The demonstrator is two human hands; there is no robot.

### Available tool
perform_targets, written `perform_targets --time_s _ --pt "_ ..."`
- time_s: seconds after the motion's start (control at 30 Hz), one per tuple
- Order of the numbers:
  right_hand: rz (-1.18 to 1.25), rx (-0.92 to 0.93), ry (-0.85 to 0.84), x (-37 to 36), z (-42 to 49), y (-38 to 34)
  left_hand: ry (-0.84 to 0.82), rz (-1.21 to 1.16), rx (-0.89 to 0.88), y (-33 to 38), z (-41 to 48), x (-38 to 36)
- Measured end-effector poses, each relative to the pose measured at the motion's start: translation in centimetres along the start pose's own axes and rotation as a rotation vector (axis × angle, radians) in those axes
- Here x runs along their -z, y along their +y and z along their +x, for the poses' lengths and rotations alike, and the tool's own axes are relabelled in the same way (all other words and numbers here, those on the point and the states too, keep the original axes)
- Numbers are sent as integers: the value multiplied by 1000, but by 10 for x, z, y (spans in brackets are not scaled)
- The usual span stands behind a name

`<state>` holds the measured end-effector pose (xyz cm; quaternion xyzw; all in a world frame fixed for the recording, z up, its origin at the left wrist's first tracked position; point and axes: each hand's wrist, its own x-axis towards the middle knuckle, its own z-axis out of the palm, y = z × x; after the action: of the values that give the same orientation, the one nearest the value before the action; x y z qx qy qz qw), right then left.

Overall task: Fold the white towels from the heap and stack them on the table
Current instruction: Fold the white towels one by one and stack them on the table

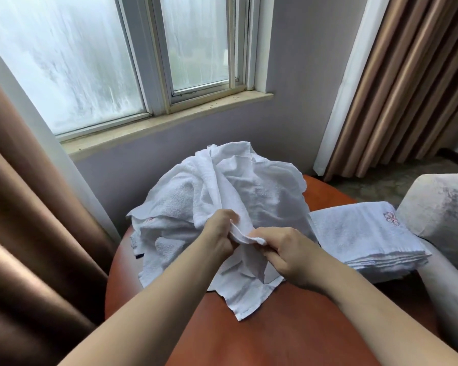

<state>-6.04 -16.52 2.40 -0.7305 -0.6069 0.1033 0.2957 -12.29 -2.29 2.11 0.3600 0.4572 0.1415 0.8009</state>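
One towel [245, 289] pinched by left hand [220, 233] and right hand [294, 256].

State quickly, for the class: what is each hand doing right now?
Left hand: closed, pinching the white towel at its edge.
Right hand: closed, pinching the same edge beside it.

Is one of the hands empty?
No, the left hand and the right hand both pinch the same white towel by its edge.

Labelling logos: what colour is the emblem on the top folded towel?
The emblem is pinkish-red, on a white towel; head view.
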Motion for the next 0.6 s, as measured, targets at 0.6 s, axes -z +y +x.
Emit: perform_targets --time_s 0.6 --pt "-442 -271 -33 23 -1 -21 294 -290 -169 -5 -24 -26"
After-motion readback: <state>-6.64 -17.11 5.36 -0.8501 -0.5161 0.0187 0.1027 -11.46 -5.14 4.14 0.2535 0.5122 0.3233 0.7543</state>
